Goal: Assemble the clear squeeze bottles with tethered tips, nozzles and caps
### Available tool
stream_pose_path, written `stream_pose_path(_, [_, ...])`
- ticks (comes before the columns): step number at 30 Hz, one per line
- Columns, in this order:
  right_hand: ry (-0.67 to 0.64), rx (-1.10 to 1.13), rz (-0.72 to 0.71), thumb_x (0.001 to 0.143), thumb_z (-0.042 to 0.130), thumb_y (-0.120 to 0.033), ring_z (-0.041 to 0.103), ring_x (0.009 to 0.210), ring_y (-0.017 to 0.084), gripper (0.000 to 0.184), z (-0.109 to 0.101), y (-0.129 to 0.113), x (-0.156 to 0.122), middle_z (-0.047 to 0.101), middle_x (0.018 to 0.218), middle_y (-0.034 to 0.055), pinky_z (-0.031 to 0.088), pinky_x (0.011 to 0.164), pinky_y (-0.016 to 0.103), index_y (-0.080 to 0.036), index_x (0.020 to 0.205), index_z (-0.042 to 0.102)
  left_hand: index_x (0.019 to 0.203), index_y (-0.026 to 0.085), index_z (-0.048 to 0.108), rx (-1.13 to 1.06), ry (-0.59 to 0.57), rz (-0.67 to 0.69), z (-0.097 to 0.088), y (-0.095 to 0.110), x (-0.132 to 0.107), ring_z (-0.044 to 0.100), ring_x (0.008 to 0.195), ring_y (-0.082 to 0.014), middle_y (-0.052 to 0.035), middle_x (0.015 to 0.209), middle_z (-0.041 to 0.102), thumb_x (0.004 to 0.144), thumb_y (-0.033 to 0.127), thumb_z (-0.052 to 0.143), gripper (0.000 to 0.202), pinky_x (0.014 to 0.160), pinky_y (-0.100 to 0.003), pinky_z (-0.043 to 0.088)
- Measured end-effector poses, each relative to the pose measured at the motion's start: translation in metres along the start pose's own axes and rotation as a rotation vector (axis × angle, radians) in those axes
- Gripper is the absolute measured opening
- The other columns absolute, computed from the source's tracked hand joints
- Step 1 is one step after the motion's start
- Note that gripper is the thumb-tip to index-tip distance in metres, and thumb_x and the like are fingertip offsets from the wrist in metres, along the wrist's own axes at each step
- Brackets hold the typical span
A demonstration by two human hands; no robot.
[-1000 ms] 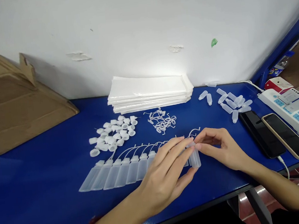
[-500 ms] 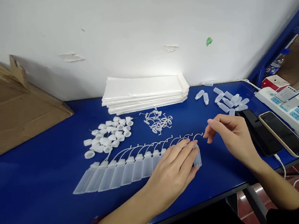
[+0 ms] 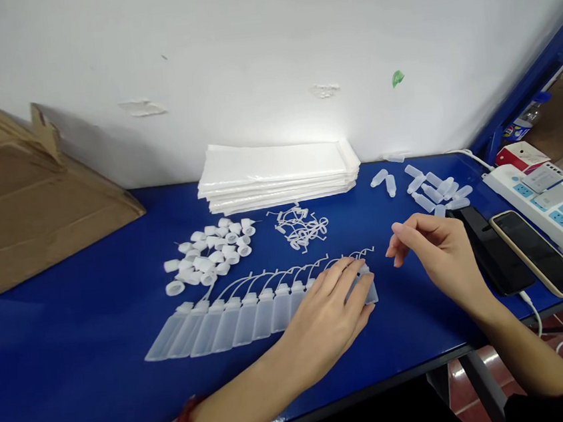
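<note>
A row of several translucent squeeze bottles (image 3: 243, 322) lies across the blue table, necks away from me, each with a thin white curved strap at its neck. My left hand (image 3: 329, 303) lies flat over the right part of this row, its fingers stretched out and hiding some bottles. Its fingertips touch the bottle at the right end (image 3: 372, 290), which shows only in part. To the right, my right hand (image 3: 434, 252) hovers with fingers loosely curled and thumb apart; I see nothing in it. Beyond the row are white nozzle caps (image 3: 215, 250) and loose white straps (image 3: 301, 228).
White padded sleeves (image 3: 277, 171) are stacked by the wall. Small clear bottles (image 3: 433, 191) are scattered at the back right. Two phones (image 3: 537, 251) on cables and a power strip (image 3: 545, 203) lie at the right. A cardboard box (image 3: 34, 203) stands at the left.
The bottle at the row's right end has slid left, closer to its neighbours, under my left hand. My right hand has barely moved. The view has shifted slightly.
</note>
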State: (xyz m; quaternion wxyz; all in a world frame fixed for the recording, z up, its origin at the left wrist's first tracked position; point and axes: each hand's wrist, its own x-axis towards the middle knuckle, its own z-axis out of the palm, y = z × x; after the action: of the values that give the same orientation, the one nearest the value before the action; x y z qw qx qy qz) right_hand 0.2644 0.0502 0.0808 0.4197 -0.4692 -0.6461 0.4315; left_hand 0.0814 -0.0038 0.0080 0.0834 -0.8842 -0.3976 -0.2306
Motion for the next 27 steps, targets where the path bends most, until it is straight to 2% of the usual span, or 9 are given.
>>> stream_pose_path(9, [0.022, -0.039, -0.003, 0.089, 0.060, -0.034, 0.059, 0.051, 0.012, 0.035, -0.003, 0.001, 0.003, 0.065, 0.057, 0.0005, 0.046, 0.053, 0.026, -0.018, 0.059, 0.063, 0.117, 0.006, 0.060, 0.001, -0.015, -0.003, -0.002, 0.003, 0.000, 0.063, 0.115, -0.0366, -0.0222, 0.122, 0.066, 0.095, 0.023, 0.053, 0.028, 0.086, -0.047, 0.058])
stream_pose_path(13, [0.016, -0.121, 0.003, 0.090, 0.059, -0.036, 0.060, 0.053, 0.013, 0.034, -0.009, 0.007, 0.005, 0.065, 0.057, 0.0008, 0.045, 0.053, 0.026, -0.017, 0.061, 0.064, 0.119, 0.007, 0.059, -0.020, -0.016, -0.018, -0.007, 0.002, 0.000, 0.060, 0.118, -0.0373, -0.0221, 0.125, 0.064, 0.098, 0.030, 0.050, 0.033, 0.087, -0.049, 0.057])
stream_pose_path(16, [0.029, -0.242, -0.010, 0.089, 0.060, -0.037, 0.061, 0.054, 0.013, 0.033, -0.015, 0.012, 0.010, 0.065, 0.057, 0.0009, 0.043, 0.053, 0.025, -0.017, 0.063, 0.065, 0.120, 0.008, 0.059, -0.047, 0.020, -0.078, -0.013, -0.007, -0.001, 0.058, 0.119, -0.0355, -0.0199, 0.125, 0.064, 0.100, 0.036, 0.046, 0.037, 0.090, -0.050, 0.055])
stream_pose_path(21, [0.097, -0.446, -0.022, 0.087, 0.059, -0.039, 0.062, 0.054, 0.016, 0.031, -0.030, 0.024, 0.021, 0.066, 0.059, 0.0023, 0.042, 0.051, 0.026, -0.017, 0.066, 0.067, 0.119, 0.006, 0.061, 0.000, 0.015, -0.280, -0.019, -0.036, -0.005, 0.054, 0.121, -0.0363, -0.0194, 0.123, 0.064, 0.102, 0.036, 0.038, 0.041, 0.092, -0.055, 0.053])
stream_pose_path(24, [0.156, -0.592, -0.053, 0.086, 0.058, -0.037, 0.064, 0.056, 0.019, 0.026, -0.041, 0.031, 0.027, 0.068, 0.062, 0.0033, 0.046, 0.056, 0.031, -0.018, 0.070, 0.067, 0.117, 0.005, 0.063, 0.009, 0.023, -0.348, -0.017, -0.049, -0.008, 0.051, 0.122, -0.0366, -0.0195, 0.121, 0.064, 0.102, 0.037, 0.037, 0.044, 0.097, -0.058, 0.050])
stream_pose_path(27, [0.206, -0.658, -0.066, 0.084, 0.059, -0.034, 0.066, 0.059, 0.021, 0.020, -0.047, 0.034, 0.030, 0.071, 0.067, 0.0044, 0.050, 0.063, 0.035, -0.019, 0.073, 0.067, 0.118, 0.007, 0.064, -0.001, 0.011, -0.365, -0.013, -0.054, -0.011, 0.049, 0.124, -0.0371, -0.0183, 0.123, 0.064, 0.101, 0.039, 0.037, 0.044, 0.099, -0.059, 0.048])
